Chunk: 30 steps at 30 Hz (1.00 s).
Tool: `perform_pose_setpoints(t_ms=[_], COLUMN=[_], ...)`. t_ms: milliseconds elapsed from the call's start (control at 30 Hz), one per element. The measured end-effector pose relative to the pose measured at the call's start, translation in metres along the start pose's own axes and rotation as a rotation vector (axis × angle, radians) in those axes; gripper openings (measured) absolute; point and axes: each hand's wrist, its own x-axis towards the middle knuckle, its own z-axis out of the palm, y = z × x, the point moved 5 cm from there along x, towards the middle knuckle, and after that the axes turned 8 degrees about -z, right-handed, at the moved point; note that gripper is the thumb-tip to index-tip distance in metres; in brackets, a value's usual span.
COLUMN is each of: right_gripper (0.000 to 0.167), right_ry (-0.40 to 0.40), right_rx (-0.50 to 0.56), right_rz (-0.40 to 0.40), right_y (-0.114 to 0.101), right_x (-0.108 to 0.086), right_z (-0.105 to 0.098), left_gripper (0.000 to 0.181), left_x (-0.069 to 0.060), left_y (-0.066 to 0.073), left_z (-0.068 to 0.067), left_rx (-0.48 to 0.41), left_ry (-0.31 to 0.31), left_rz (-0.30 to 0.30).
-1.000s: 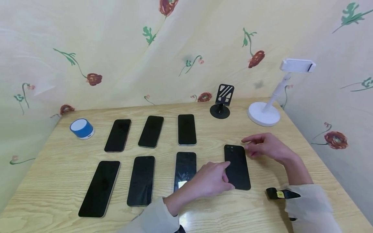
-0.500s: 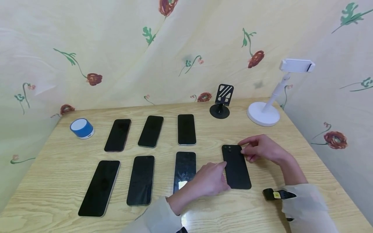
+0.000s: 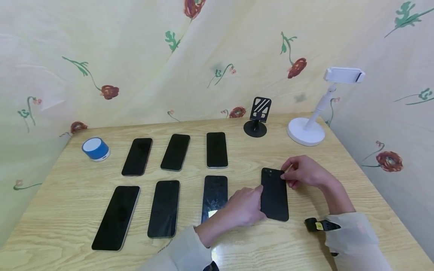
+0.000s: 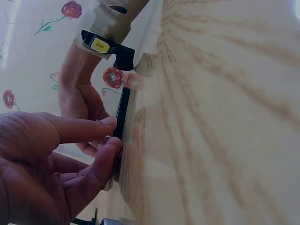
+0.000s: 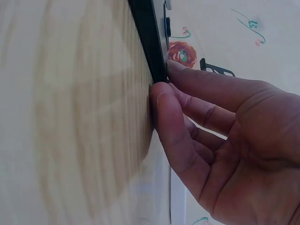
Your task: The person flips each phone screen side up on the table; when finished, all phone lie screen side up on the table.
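A black phone (image 3: 275, 199) lies back up at the right of the table, its camera lenses at the top left corner. My left hand (image 3: 245, 207) holds its left edge and lower left corner with thumb and index finger. At the upper right corner, my right hand (image 3: 306, 173) grips the edge. In the right wrist view, thumb and index finger meet around the end of the phone (image 5: 149, 37). The left wrist view has the phone (image 4: 123, 110) nearly edge-on, with left fingertips against its side. A second phone (image 3: 215, 194) is partly hidden by my left forearm.
More dark phones, such as one at the front left (image 3: 116, 218) and one at the back (image 3: 217, 149), lie in two rows. A blue speaker (image 3: 96, 149) stands far left. At the back right are a black phone stand (image 3: 255, 128) and a white phone holder (image 3: 306, 131).
My right hand has come in from slightly apart to take the phone's upper right edge. The phone has turned slightly, its top shifting left, then right again. The other phones stay put.
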Motion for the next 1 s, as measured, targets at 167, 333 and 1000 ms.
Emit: perform_pose_setpoints(t_ms=[167,333,1000], right_gripper=[0.027,0.03,0.038], right_ry=[0.0,0.007,-0.018], right_rx=[0.001,0.011,0.005], right_rz=[0.006,-0.002,-0.014], right_y=[0.002,0.0022,-0.0075], right_x=[-0.0003,-0.0013,-0.006], right_z=[-0.0003,0.0003,-0.0053], left_gripper=[0.078,0.082,0.078], left_x=[0.0022,0.0045,0.0054], left_y=[0.002,0.0055,0.0086], left_z=[0.001,0.0033,0.0011], left_rx=[0.062,0.136,0.199], left_ry=[-0.002,0.001,0.034], left_rz=[0.025,0.013,0.016])
